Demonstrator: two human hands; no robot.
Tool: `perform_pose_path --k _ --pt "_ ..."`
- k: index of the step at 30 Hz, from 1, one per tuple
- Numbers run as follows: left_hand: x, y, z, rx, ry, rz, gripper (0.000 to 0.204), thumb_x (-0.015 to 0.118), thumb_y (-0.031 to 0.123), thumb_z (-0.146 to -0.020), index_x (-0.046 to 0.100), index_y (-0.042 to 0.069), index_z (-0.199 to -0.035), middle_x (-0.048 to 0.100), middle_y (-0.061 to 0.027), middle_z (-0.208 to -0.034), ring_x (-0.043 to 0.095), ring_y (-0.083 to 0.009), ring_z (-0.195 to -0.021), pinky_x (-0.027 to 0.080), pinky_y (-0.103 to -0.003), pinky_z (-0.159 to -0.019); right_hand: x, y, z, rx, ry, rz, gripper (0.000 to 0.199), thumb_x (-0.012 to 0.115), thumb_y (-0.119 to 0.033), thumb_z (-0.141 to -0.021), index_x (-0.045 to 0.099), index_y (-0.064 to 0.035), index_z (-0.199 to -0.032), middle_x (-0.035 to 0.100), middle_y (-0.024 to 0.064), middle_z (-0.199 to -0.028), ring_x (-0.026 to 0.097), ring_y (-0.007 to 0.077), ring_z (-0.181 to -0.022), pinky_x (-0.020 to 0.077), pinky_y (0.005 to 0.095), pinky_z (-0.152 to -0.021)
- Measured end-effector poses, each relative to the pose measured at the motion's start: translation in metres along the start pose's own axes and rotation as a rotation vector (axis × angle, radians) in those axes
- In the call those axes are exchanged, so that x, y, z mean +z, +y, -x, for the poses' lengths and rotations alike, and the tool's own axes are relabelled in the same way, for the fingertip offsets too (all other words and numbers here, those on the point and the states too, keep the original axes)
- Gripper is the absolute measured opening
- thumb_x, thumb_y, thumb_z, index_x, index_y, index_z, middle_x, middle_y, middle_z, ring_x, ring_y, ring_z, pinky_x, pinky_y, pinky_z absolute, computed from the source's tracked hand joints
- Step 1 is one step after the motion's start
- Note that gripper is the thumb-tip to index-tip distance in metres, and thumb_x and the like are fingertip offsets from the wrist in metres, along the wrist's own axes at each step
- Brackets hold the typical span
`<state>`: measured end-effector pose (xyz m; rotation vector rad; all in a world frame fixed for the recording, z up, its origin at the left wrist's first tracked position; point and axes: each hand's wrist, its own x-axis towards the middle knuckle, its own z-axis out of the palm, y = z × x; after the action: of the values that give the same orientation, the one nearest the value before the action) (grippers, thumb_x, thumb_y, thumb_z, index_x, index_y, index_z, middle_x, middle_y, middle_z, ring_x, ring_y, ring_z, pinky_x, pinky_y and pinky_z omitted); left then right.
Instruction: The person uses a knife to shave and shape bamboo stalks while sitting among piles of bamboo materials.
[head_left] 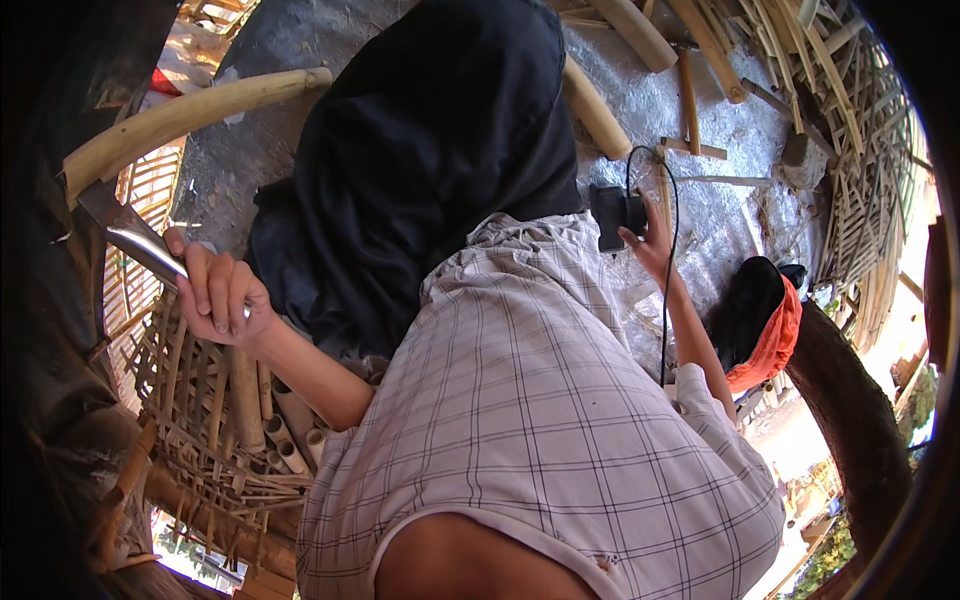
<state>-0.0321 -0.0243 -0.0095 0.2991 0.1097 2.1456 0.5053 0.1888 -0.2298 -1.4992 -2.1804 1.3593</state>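
Note:
My left hand is wrapped round the shiny metal handle of a knife. Its broad dark blade points up and left, close to the lower end of a thick, curved bamboo piece; whether they touch I cannot tell. On the right, my right hand grips the side of a small black box-shaped device, thumb and fingers against its edge. A thin black cable loops above the device and runs down along my right forearm. Black cloth covers my legs between the two hands.
Bamboo lengths and offcuts lie on the grey floor sheet. Split bamboo strips are heaped at the right, near a black and orange bag-like item. Cut bamboo tubes and slatted bamboo fill the lower left.

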Motion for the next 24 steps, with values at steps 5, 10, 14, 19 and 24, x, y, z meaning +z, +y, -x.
perform_pose_path --k 5,10,14,19,24 --pt "-0.002 0.004 0.001 -0.006 -0.008 -0.012 0.019 0.045 -0.001 -0.103 0.036 -0.004 -0.120 0.042 -0.0042 -0.068 0.039 -0.0074 -0.035 0.038 -0.020 -0.028 0.004 0.001 0.005 0.015 0.103 0.003 0.091 0.086 -0.028 -0.084 0.036 -0.0047 -0.156 0.047 0.0195 -0.151 0.048 0.0323 -0.140 0.0443 0.0452 -0.112" --pt "0.000 0.008 0.000 -0.026 -0.037 -0.002 0.020 0.045 0.000 -0.104 0.036 -0.004 -0.121 0.043 -0.0049 -0.069 0.039 -0.0076 -0.036 0.038 -0.020 -0.029 0.008 0.023 0.032 0.150 0.115 -0.074 0.094 0.088 -0.026 -0.083 0.034 -0.0097 -0.158 0.043 0.0167 -0.155 0.045 0.0304 -0.143 0.0468 0.0480 -0.109" --pt "-0.007 0.009 0.000 -0.015 -0.036 0.002 0.020 0.044 0.000 -0.104 0.035 -0.004 -0.121 0.042 -0.0050 -0.069 0.039 -0.0073 -0.036 0.038 -0.020 -0.029 0.006 0.021 0.061 0.178 0.194 -0.023 0.075 0.085 -0.014 -0.080 0.049 -0.0071 -0.146 0.053 0.0156 -0.145 0.055 0.0303 -0.131 0.0510 0.0460 -0.101" --pt "-0.006 0.012 0.003 -0.032 -0.032 -0.051 0.018 0.044 0.002 -0.105 0.034 -0.001 -0.120 0.043 -0.0044 -0.069 0.040 -0.0052 -0.036 0.038 -0.019 -0.027 -0.044 0.018 0.079 0.102 0.221 0.420 0.018 0.065 0.005 -0.077 0.070 0.0013 -0.094 0.070 0.0195 -0.096 0.069 0.0382 -0.085 0.0540 0.0424 -0.076" --pt "0.002 0.012 0.007 -0.051 0.022 -0.103 0.015 0.041 0.002 -0.107 0.034 -0.001 -0.120 0.042 -0.0048 -0.070 0.039 -0.0037 -0.036 0.036 -0.018 -0.025 -0.104 0.023 0.030 0.106 0.519 0.574 0.010 0.060 0.004 -0.080 0.069 -0.0006 -0.080 0.071 0.0181 -0.080 0.071 0.0374 -0.075 0.0535 0.0440 -0.069"
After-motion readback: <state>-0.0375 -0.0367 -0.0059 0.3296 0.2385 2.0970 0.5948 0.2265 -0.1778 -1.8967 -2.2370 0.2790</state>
